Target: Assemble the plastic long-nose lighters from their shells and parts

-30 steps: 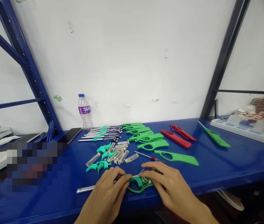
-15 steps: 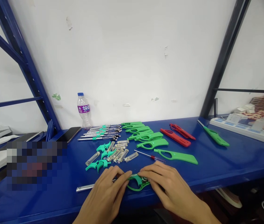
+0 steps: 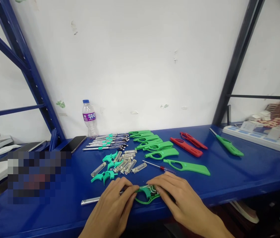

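At the table's front edge lies a half-built green utility lighter (image 3: 142,201), its metal tube (image 3: 90,200) pointing left. My left hand (image 3: 112,206) grips it where the tube meets the handle, thumb and fingers pinched together. On the other side, my right hand (image 3: 179,198) has its fingers closed on the handle end. Between the hands a teal trigger (image 3: 145,191) and thin wires (image 3: 152,189) show in the open shell; my right hand covers the rest. Beyond them lie loose teal triggers (image 3: 108,175), clear fuel tanks (image 3: 130,165) and a screwdriver (image 3: 163,168).
Metal tubes with wires (image 3: 105,142) and several green shell halves (image 3: 163,153) lie farther back. Two red shells (image 3: 186,147), a green lighter (image 3: 229,145) and a power strip (image 3: 259,138) are at right. A bottle (image 3: 89,119) and phone (image 3: 74,143) stand and lie left.
My right fingers have shifted slightly on the handle, so more of the wires beside the trigger shows. My left hand has barely moved.
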Action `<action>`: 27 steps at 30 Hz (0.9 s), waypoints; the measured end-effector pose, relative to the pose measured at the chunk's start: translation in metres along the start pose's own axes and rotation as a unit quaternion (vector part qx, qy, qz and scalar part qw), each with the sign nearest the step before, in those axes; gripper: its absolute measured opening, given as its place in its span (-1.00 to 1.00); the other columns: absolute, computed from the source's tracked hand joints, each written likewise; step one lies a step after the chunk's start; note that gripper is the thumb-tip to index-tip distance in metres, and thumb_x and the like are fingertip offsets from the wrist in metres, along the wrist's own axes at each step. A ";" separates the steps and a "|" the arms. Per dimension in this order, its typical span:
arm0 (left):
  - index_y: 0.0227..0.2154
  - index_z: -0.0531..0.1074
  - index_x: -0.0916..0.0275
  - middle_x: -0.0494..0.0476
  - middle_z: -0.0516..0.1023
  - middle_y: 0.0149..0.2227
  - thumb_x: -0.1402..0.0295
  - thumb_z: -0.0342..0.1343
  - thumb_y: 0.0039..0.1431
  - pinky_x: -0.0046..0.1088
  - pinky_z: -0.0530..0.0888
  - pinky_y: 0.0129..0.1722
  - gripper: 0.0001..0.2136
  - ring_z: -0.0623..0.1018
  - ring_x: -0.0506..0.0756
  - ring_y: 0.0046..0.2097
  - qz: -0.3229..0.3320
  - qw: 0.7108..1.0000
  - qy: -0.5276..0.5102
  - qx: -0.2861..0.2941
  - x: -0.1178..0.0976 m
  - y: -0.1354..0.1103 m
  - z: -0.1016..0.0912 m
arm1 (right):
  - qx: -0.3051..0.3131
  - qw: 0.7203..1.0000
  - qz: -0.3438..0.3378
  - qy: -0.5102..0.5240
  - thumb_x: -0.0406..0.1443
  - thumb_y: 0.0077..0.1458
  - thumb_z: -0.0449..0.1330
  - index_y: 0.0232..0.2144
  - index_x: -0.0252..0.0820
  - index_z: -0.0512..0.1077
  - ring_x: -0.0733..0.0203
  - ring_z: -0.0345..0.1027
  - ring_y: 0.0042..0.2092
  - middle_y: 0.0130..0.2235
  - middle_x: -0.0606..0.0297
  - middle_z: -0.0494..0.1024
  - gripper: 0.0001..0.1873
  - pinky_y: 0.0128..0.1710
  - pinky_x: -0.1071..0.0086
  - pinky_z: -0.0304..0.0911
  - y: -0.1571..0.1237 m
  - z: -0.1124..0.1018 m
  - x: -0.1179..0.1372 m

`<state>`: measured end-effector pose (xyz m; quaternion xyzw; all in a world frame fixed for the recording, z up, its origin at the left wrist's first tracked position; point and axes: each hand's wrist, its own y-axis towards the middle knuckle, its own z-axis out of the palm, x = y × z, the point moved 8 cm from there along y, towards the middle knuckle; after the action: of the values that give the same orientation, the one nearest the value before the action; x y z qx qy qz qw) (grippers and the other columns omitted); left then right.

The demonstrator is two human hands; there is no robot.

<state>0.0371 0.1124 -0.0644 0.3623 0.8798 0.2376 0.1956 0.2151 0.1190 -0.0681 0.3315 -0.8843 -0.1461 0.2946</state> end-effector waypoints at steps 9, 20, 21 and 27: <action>0.21 0.42 0.09 0.13 0.55 -0.12 0.47 -0.05 0.52 -0.30 0.57 -0.17 -0.67 0.59 0.14 -0.17 0.017 1.000 0.014 -0.004 0.001 -0.001 0.001 | -0.079 0.996 0.010 0.035 -0.38 0.50 -0.02 0.08 0.06 0.50 0.14 0.55 0.09 0.06 0.32 0.66 -0.65 0.14 0.24 0.39 -0.002 -0.010 -0.006; 0.15 0.45 0.04 0.11 0.58 -0.10 0.42 -0.04 0.52 -0.30 0.60 -0.09 -0.71 0.64 0.13 -0.14 0.020 0.998 0.047 -0.021 0.002 0.000 -0.003 | -0.210 0.964 0.110 -0.122 -0.11 0.42 0.18 -0.06 0.01 0.62 -0.12 0.58 0.01 -0.05 0.21 0.72 -0.75 0.07 -0.04 0.41 -0.031 -0.084 -0.085; 0.18 0.44 0.03 0.11 0.58 -0.09 0.42 -0.03 0.52 -0.30 0.61 -0.07 -0.70 0.64 0.13 -0.13 0.017 0.998 0.050 -0.015 0.003 -0.001 -0.002 | -0.208 0.964 0.117 -0.119 -0.09 0.42 0.18 -0.06 0.01 0.62 -0.13 0.57 0.02 -0.05 0.21 0.72 -0.74 0.07 -0.05 0.41 -0.034 -0.085 -0.090; 0.24 0.39 0.00 0.12 0.58 -0.08 0.40 -0.02 0.53 -0.29 0.63 -0.09 -0.67 0.64 0.13 -0.12 0.015 0.999 0.051 0.001 0.007 -0.003 0.000 | -0.154 0.980 0.066 -0.107 -0.13 0.44 0.19 -0.08 0.01 0.64 -0.06 0.54 0.06 -0.04 0.23 0.70 -0.78 0.13 0.00 0.40 -0.018 -0.074 -0.070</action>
<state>0.0310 0.1153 -0.0677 0.3628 0.8834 0.2579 0.1463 0.3125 0.1481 -0.0478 0.2056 -0.8975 -0.2957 0.2547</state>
